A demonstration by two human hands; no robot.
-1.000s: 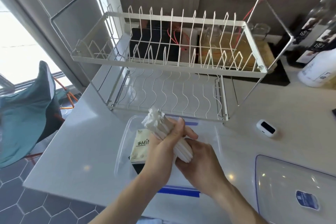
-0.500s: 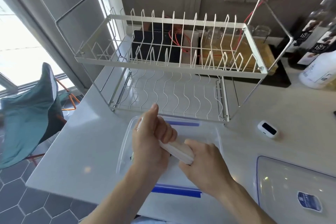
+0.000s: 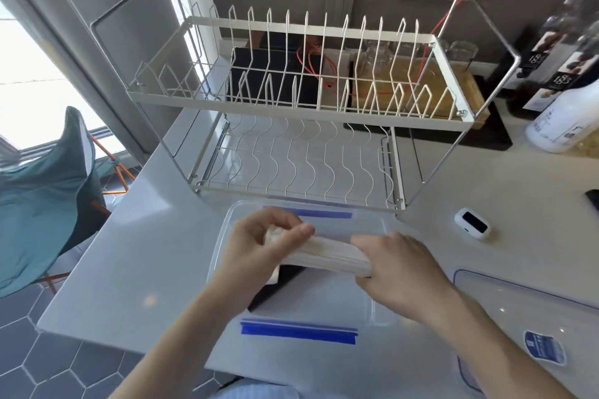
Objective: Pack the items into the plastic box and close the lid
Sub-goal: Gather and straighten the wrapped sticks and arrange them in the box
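A clear plastic box (image 3: 376, 223) with blue clips stands open on the white counter in front of me. Over it, my left hand (image 3: 259, 249) and my right hand (image 3: 398, 269) grip the two ends of a long white bundle (image 3: 330, 254) that lies almost level across the box. A dark item (image 3: 288, 272) and the edge of a pale packet show in the box beneath my left hand. The clear lid (image 3: 518, 311) with a blue label lies flat on the counter to the right.
A white two-tier dish rack (image 3: 298, 126) stands just behind the box. A small white device (image 3: 471, 223) lies to the right of it. A white bottle (image 3: 564, 120) and dark bottles stand at the far right. A teal chair (image 3: 42, 197) is left of the counter.
The bundle has swung from upright to nearly level and dropped lower over the box. My left hand slid to its left end; the packet in the box is now mostly hidden.
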